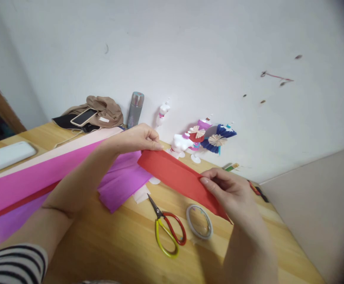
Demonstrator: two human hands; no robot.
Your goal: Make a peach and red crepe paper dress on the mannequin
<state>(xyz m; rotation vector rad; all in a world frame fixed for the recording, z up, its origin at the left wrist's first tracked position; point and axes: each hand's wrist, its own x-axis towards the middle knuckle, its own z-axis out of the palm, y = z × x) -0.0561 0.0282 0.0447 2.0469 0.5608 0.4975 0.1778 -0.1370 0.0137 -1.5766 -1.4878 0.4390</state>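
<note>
Sleeve (17, 263), held red strip (180, 176), capped flask (135, 110)

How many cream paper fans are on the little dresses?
2. The left fan is on the red dress, and the right fan is on the blue dress. Others may be hidden.

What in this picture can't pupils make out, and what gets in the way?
All head view:
- Red paper: far side faces away.
- Pink paper: right end hidden by the left forearm.
- White case: left end cut off by the edge.
- Phone: screen too small, dark.
</note>
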